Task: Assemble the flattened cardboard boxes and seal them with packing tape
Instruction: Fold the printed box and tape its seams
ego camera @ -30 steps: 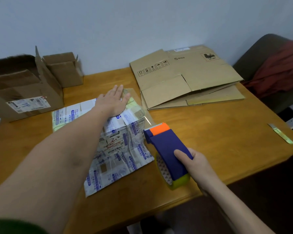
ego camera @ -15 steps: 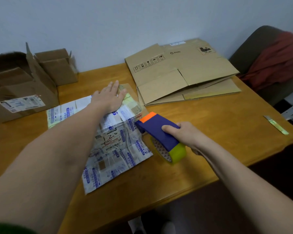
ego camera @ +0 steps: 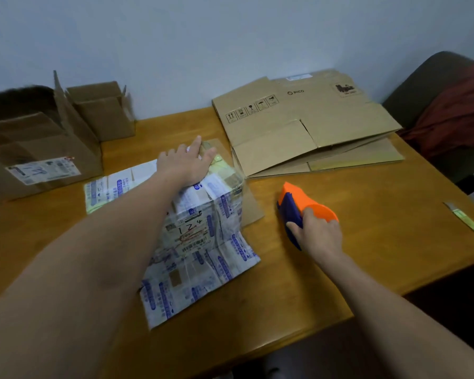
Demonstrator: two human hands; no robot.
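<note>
A flattened box covered in white and blue printed tape (ego camera: 200, 242) lies in the middle of the wooden table (ego camera: 381, 228). My left hand (ego camera: 188, 162) presses flat on its far end, fingers spread. My right hand (ego camera: 316, 232) grips a blue and orange tape dispenser (ego camera: 298, 205), which rests on the table to the right of that box. A stack of plain flattened cardboard boxes (ego camera: 307, 124) lies at the back right of the table.
Two opened brown boxes stand at the back left, a large one (ego camera: 36, 149) with a label and a small one (ego camera: 101, 110) behind it. A green utility knife (ego camera: 467, 220) lies near the right edge. A chair with red cloth (ego camera: 454, 110) stands beyond.
My right hand has carried the tape dispenser away from the printed box to the right and set it down on the table, tipped over. My left hand stays pressed on the box.
</note>
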